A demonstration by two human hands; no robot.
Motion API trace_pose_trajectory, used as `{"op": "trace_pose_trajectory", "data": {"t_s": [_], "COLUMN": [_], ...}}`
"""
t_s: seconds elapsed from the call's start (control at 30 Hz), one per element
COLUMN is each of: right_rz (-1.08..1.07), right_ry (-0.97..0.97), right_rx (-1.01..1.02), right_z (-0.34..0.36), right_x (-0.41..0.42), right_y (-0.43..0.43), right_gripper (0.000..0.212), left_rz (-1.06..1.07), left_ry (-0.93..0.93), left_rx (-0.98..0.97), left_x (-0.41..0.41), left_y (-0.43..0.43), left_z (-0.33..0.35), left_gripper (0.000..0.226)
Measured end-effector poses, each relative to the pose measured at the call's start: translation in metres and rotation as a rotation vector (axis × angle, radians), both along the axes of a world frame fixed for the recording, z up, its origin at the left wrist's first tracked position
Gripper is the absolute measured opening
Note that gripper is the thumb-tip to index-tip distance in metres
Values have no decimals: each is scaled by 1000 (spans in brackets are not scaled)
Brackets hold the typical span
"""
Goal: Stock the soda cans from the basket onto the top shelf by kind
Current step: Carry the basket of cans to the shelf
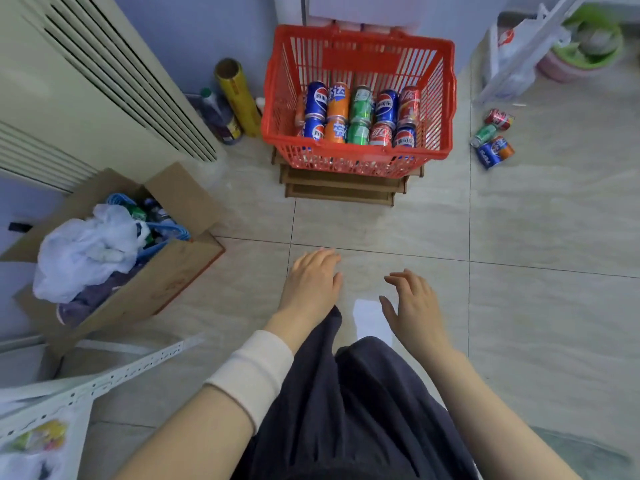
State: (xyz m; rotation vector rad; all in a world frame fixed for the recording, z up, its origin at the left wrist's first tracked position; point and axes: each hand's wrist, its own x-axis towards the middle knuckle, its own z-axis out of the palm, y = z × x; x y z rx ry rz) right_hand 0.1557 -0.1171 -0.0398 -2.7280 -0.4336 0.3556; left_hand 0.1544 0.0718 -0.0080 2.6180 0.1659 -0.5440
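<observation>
- Nearest the camera, the left hand (313, 278) and the right hand (414, 303) hang over the tiled floor with fingers spread and relaxed. Neither has hold of anything.
- Low on the left, a white perforated rail (121, 372) crosses the corner. It may belong to the rack, but the top shelf itself is out of view, so its layout cannot be judged from here.
- A cardboard box (180, 258) stuffed with bags stands to the left, apart from the path to the cans.
- The step in hand looks like the first reach, since the basket appears full.
- Ahead, the red basket (446, 81) rests on a stack of brown trays (343, 188). It holds the soda cans (360, 116) lying in two rows.
- The kinds are mixed: blue cans (316, 97) sit at the left and toward the right, with orange cans (337, 98) and green cans (362, 100) in between. Red cans (409, 103) lie at the right.
- To do it well, pick one kind and clear it fully before the next, so the shelf groups stay unbroken.
- Orange and green lie in neat pairs, so one in each hand suits them. Grip each round the middle and lift straight up, because the neighbours touch and may roll.
- Farther right, loose cans (493, 138) lie on the floor, well apart from the basket; whether they count is unclear.
</observation>
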Motion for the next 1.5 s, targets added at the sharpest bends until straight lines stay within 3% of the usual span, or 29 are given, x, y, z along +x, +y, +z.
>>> {"op": "trace_pose_trajectory", "data": {"t_s": [0.37, 0.8, 1.07, 1.23, 1.37, 1.5], "right_rz": [-120, -45, -326, -572, -731, -819], "right_ry": [7, -8, 223, 353, 407, 448], "right_rx": [56, 7, -6, -9, -18, -22], "right_z": [4, 9, -11, -32, -45, -69], "right_x": [147, 330, 401, 432, 456, 485], "right_y": [24, 25, 48, 44, 27, 15], "right_gripper": [39, 38, 55, 59, 66, 71], "left_rz": [27, 195, 244, 525, 540, 695], "left_ry": [-45, -52, -4, 167, 232, 302], "left_rx": [35, 47, -7, -98, -60, -169], "left_x": [151, 299, 366, 390, 400, 418], "left_y": [32, 42, 105, 151, 186, 210], "left_z": [-2, -10, -30, -60, -93, -128], "left_gripper": [43, 38, 43, 51, 47, 38]}}
